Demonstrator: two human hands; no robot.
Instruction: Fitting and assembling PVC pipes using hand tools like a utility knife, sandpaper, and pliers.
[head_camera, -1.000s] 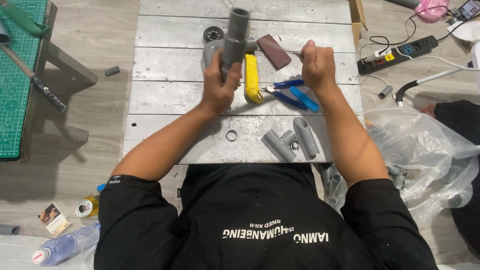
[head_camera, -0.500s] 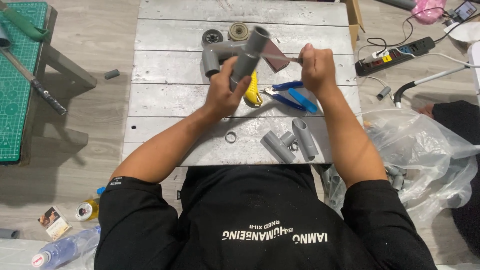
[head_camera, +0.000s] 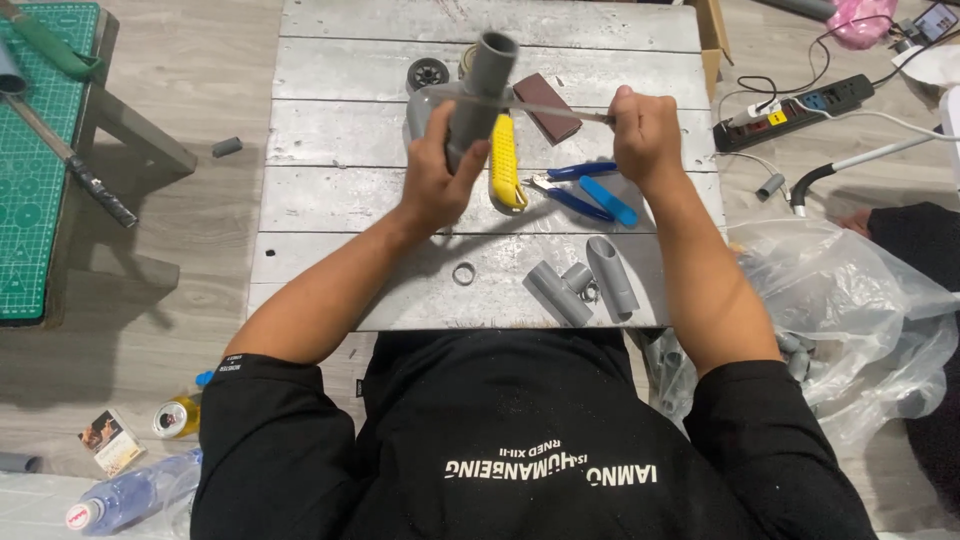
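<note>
The left hand (head_camera: 432, 180) is clamping the grey pipe (head_camera: 480, 95) upright, bracing it while the right hand's (head_camera: 645, 135) grip is pinching a thin blade (head_camera: 545, 108) across it

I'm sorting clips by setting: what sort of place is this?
Probably a home workshop: a grey plank worktable with cut grey plastic pipe pieces, blue-handled pliers, and a green cutting mat alongside.

You've got one view only, from the camera on your head, looking almost straight down. It sits close above the bench (head_camera: 330, 200), your chest and both arms filling the lower frame, bench boards running ahead of you, floor (head_camera: 180, 120) showing on both sides.
</note>
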